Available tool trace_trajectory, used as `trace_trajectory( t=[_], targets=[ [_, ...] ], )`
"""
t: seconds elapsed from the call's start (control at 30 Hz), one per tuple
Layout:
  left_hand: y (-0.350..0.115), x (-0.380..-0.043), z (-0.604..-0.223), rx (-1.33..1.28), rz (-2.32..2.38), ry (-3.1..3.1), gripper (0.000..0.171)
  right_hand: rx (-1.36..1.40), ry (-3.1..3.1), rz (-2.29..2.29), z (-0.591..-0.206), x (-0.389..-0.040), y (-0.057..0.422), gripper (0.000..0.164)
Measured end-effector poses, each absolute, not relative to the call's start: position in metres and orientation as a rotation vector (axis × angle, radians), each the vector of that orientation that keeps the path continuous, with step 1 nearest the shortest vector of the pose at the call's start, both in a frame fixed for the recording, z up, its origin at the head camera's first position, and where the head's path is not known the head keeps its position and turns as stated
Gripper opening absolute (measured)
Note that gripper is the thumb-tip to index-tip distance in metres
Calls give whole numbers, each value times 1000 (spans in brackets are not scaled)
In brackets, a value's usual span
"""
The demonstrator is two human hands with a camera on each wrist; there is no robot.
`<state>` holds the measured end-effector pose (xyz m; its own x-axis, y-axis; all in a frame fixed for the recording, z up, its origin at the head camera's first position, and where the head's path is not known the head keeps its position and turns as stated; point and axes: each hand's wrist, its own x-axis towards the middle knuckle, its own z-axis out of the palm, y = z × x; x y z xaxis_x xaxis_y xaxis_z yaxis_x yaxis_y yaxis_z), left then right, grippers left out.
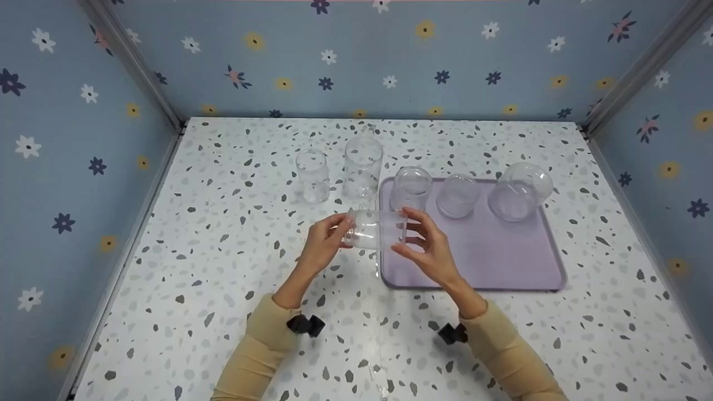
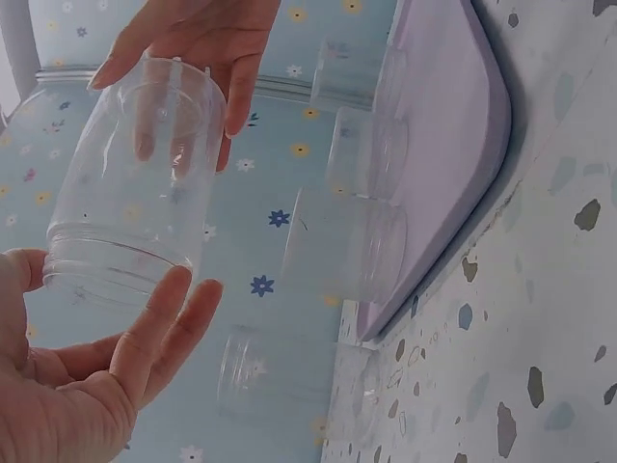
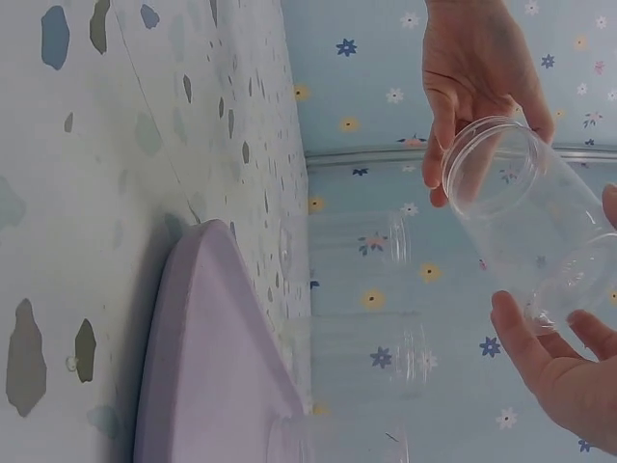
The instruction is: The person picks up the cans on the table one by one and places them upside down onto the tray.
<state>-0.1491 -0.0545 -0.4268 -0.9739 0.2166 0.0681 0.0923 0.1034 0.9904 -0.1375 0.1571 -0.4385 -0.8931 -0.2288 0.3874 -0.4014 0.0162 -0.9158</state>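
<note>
A transparent plastic jar (image 1: pixel 369 229) lies sideways in the air between both hands, above the tray's left edge. My left hand (image 1: pixel 325 240) grips its threaded mouth end, with fingertips and thumb around the rim. At the base end, the fingers and thumb of my right hand (image 1: pixel 429 248) hold the jar from opposite sides. The left wrist view shows the screw thread of the jar (image 2: pixel 135 193) near the left fingers. Its round mouth is uncovered in the right wrist view, where the jar (image 3: pixel 540 217) tilts between the hands.
A lilac tray (image 1: pixel 479 262) bears a transparent jar (image 1: pixel 412 192), a shorter one (image 1: pixel 458 197) and a rounded one (image 1: pixel 515 195) along its back. Left of it stand a narrow transparent jar (image 1: pixel 313 178) and a taller one (image 1: pixel 363 167) on the speckled table (image 1: pixel 223 250). Flowered panels enclose the table.
</note>
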Motion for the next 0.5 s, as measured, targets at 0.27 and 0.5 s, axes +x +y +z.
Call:
trace_trajectory(
  t=[0.27,0.5],
  targets=[
    [-57,-166,-459,462,1889,2476,36,641,-2166,1929,-446,-137,165,60],
    [-63,-173,-463,532,1773,2648,32,587,-2257,1833,-450,-138,177,60]
  ],
)
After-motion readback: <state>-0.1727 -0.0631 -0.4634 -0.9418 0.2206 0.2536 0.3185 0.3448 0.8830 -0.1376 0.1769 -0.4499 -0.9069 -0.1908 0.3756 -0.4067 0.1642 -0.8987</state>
